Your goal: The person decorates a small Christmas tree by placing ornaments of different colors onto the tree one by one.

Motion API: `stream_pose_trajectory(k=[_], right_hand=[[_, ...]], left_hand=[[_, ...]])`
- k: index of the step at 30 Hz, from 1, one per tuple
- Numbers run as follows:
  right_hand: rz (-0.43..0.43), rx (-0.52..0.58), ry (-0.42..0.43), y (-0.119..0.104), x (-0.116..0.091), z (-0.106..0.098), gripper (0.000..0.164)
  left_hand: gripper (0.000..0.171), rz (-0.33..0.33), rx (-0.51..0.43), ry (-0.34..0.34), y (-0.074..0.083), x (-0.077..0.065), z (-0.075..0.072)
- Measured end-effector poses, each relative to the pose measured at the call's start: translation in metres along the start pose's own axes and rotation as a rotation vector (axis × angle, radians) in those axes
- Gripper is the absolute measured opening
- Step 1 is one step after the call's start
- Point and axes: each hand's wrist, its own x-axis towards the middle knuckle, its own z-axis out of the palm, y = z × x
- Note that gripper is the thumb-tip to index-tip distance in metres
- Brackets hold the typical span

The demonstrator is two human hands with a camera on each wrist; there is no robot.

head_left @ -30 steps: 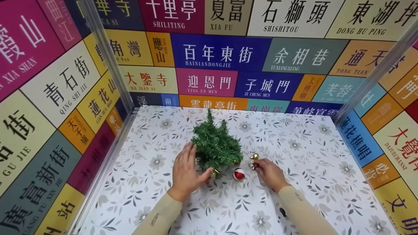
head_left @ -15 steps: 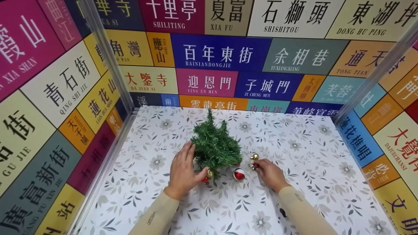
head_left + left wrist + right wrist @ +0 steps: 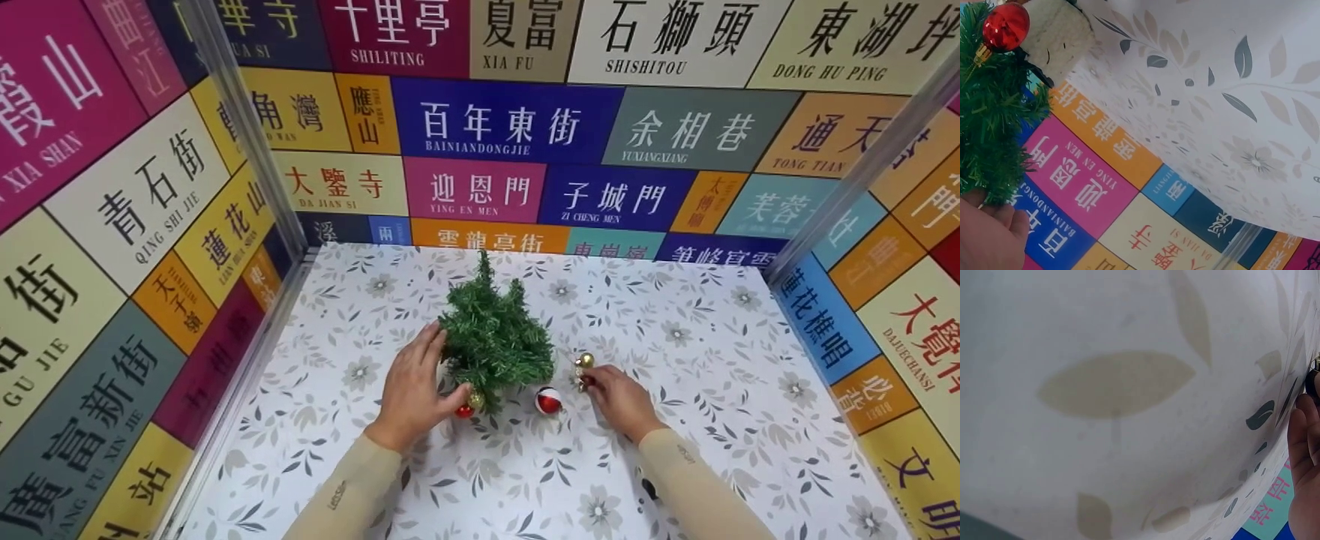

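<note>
A small green artificial Christmas tree [image 3: 495,330] stands mid-table. My left hand [image 3: 412,382] lies along its left side, fingers fairly straight against the branches and thumb beside a red bauble [image 3: 465,410] and a gold bauble [image 3: 475,397] low on the tree. In the left wrist view, the fingertips [image 3: 1008,216] meet the greenery; a red bauble [image 3: 1006,27] hangs near the cream cloth base [image 3: 1064,45]. My right hand [image 3: 622,401] pinches a small gold ornament [image 3: 581,371] with a round gold ball, right of the tree. Its lower part is hidden by the fingers.
A red and white ball [image 3: 549,400] lies on the floral tablecloth [image 3: 675,330] between tree and right hand. Sign-printed walls [image 3: 495,120] enclose the back and sides. A small black object [image 3: 649,489] shows beside the right sleeve.
My left hand has shifted a little left, and the tree's low red and gold baubles have moved left with it as the tree turns. My right hand and the red and white ball stay put.
</note>
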Motion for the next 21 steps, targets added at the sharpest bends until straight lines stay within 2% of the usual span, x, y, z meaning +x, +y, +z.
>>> stream_pose_trajectory(k=[7,16,21], right_hand=[[0.001,0.007,-0.001,0.000,0.000,-0.001,0.031],[0.000,0.013,0.008,-0.002,0.000,-0.002,0.032],[-0.004,0.011,0.015,-0.002,-0.001,-0.002,0.033]], left_hand=[[0.091,0.033,-0.014,-0.018,-0.006,0.002,-0.003],[0.089,0.088,-0.005,-0.002,-0.014,0.004,-0.004],[0.087,0.088,-0.023,-0.035,-0.017,0.007,-0.007]])
